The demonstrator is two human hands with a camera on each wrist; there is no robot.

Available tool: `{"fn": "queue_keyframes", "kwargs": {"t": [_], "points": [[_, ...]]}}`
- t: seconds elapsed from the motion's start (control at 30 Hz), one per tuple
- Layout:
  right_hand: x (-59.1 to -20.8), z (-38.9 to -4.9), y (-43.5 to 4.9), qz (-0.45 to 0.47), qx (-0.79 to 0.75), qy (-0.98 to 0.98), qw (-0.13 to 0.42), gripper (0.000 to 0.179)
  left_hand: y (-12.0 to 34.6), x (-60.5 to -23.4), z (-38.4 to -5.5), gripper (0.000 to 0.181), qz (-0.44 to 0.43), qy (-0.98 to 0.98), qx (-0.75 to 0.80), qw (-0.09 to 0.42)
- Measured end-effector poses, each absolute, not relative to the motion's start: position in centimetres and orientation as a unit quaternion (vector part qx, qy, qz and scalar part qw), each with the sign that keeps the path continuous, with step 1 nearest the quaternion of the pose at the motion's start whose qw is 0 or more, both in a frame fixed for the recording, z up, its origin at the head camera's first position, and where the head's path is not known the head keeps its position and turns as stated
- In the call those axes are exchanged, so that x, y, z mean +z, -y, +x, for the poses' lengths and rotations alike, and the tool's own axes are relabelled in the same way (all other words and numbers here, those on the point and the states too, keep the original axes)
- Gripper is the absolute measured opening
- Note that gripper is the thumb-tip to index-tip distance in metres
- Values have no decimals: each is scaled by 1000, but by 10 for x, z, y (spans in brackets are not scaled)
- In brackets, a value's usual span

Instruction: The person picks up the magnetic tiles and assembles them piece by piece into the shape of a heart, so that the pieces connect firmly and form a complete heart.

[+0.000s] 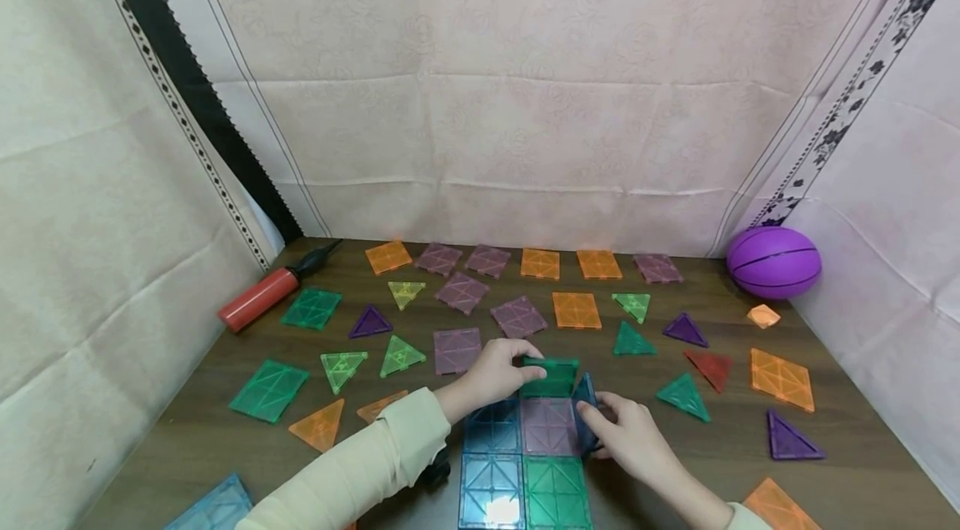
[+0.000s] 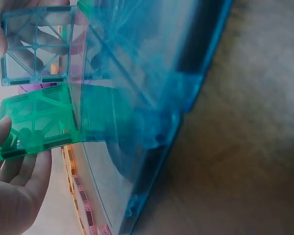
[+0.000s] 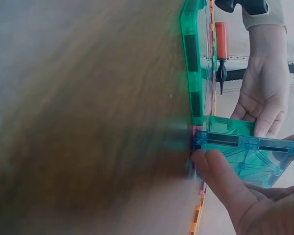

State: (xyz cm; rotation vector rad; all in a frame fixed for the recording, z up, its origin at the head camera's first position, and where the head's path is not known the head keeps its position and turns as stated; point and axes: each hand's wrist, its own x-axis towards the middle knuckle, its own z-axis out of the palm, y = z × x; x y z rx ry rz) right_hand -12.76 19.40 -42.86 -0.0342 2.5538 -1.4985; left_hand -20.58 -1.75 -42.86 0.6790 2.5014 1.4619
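A purple ball (image 1: 774, 262) with dark seam lines rested at the back right corner of the table (image 1: 191, 438), close to the side cloth (image 1: 892, 205). Just in front of it lay a small orange piece (image 1: 763, 316). Near the opposite edge was a red cylinder (image 1: 259, 299) with a black tapered nozzle (image 1: 313, 260) slanting toward the back. The table's surface was brown wood grain. Behind it hung a pale, creased backdrop (image 1: 525, 97), its faint pattern crossed by horizontal folds. On the left ran a black band (image 1: 197, 80) with a toothed edge; on the right, a strip of dark flowers (image 1: 853, 107) slanted down toward the ball.
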Motion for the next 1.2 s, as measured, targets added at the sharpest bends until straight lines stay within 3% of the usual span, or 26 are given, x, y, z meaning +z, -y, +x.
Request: {"fn": "queue_keyframes", "kwargs": {"t": [0.43, 0.7, 0.93, 1.2], "points": [[-430, -129, -192, -7, -499, -861, 100, 57, 21, -433, -203, 12, 271, -830, 478, 96], [-414, -122, -207, 0, -495, -863, 103, 61, 34, -429, -198, 41, 256, -828, 486, 114], [-399, -105, -243, -34, -441, -893, 84, 54, 56, -424, -174, 68, 263, -848, 448, 106], [-416, -84, -313, -62, -386, -910, 138, 64, 75, -429, -146, 65, 306, -861, 376, 152]]}}
